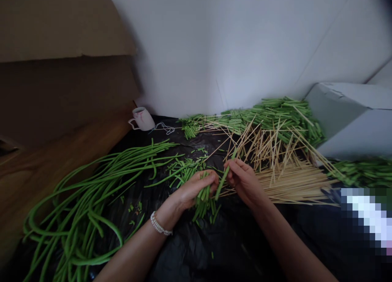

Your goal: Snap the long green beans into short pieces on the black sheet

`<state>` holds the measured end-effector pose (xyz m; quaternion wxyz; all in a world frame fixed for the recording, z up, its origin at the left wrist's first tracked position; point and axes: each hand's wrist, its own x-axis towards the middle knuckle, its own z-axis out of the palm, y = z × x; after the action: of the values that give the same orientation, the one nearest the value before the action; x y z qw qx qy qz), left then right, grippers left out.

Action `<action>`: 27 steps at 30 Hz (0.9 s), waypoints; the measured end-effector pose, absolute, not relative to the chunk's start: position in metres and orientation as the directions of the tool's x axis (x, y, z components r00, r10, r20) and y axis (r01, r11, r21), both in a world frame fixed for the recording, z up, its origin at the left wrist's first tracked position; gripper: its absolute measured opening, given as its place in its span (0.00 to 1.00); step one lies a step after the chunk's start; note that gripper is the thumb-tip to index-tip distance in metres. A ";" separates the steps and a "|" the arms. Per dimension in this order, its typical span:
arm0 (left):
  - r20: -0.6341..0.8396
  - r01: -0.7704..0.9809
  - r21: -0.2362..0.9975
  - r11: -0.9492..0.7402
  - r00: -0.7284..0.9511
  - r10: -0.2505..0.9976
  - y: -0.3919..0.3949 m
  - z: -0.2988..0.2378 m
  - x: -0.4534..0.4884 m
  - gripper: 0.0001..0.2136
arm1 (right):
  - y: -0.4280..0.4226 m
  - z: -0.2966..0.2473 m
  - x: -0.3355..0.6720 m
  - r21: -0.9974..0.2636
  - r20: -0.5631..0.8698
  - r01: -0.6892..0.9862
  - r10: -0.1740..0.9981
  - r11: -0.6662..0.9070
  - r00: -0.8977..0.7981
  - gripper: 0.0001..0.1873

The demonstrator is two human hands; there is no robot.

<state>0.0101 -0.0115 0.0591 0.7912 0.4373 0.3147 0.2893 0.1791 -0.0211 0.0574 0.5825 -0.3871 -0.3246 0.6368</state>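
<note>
My left hand (199, 188), with a beaded bracelet at its wrist, is closed around a bunch of cut long bean pieces (206, 195). Just to its right, my right hand (240, 174) pinches a single cut long bean piece (226, 178), held at a slant. More loose cut pieces (185, 169) lie behind the left hand, and some lie beneath it. Whole long beans (88, 208) spread in a tangled heap at the left. Thin wooden skewers (288, 180) are piled beside and beyond my right hand, some crossing each other.
Black plastic sheeting (180, 241) covers the work surface. At the back, cut beans (278, 114) are heaped along a pale wall (245, 49). A white mug (143, 119) stands back left near a cardboard box (67, 82). A pale box (346, 114) stands at right.
</note>
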 end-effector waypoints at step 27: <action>-0.376 -0.527 0.738 0.421 0.196 0.905 -0.003 0.057 0.014 0.15 | -0.040 0.052 0.155 -0.867 0.434 0.218 0.894 0.448 -0.113 0.09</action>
<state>0.0137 -0.0029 0.0574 0.7378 0.2321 0.4077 0.4854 0.1552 -0.0401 0.0520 0.5222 -0.4135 -0.6719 0.3237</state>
